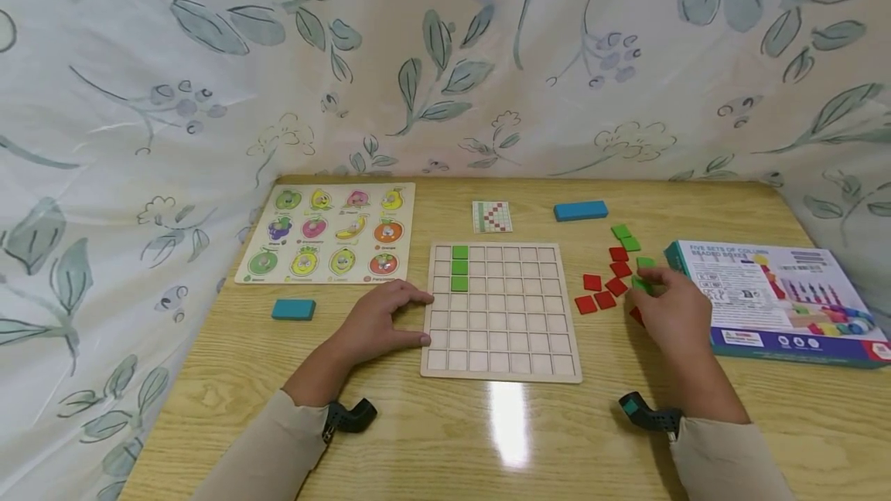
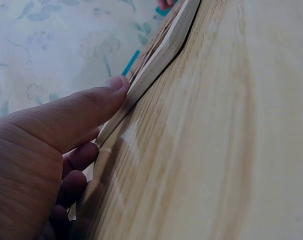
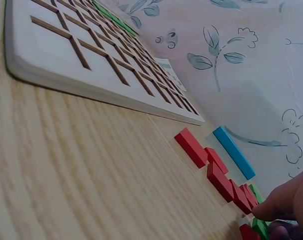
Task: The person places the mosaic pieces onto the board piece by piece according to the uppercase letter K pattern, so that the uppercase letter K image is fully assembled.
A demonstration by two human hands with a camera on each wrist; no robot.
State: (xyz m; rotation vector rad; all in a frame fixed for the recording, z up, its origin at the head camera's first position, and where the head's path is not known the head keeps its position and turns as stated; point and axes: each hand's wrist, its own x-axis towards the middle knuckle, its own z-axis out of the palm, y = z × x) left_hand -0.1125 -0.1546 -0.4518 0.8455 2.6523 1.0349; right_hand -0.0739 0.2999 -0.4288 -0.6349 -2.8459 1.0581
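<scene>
A wooden grid board (image 1: 500,323) lies in front of me, with three green tiles (image 1: 459,267) stacked down its second column from the left. My left hand (image 1: 372,323) touches the board's left edge, thumb and fingers spread apart. In the left wrist view the thumb (image 2: 104,100) rests along that edge. To the right of the board, my right hand (image 1: 671,308) pinches a green tile (image 3: 260,227) between thumb and finger, low over the table. Several red tiles (image 1: 605,299) lie loose beside it, and more green tiles (image 1: 625,236) lie farther back.
A fruit puzzle board (image 1: 326,234) lies at the back left, with a blue block (image 1: 293,309) in front of it. A small pattern card (image 1: 492,216) and another blue block (image 1: 581,210) are behind the grid. A flat toy box (image 1: 786,300) sits at the right.
</scene>
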